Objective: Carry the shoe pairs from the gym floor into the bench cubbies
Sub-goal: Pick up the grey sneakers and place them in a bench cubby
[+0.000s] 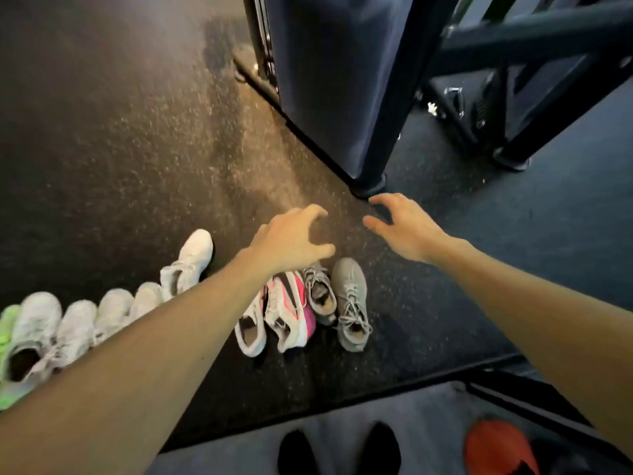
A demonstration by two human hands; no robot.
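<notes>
Shoes stand in a row on the dark speckled gym floor. A grey lace-up pair [349, 303] is at the right end, and a white pair with pink and black panels [284, 310] sits beside it. Further left are several white shoes [113, 310], one white shoe [191, 258] set farther out, and a neon green shoe [7, 337] at the frame's edge. My left hand [291, 238] hovers above the pink-and-white pair, fingers spread and empty. My right hand [404, 228] hovers beyond the grey pair, also spread and empty. No bench cubby is in view.
A dark padded machine upright [342, 80] with a round foot [370, 186] stands just beyond my right hand. Black frame bars [534, 39] cross the upper right. My dark-socked feet [339, 450] stand on a grey mat at the bottom, next to an orange object [496, 447].
</notes>
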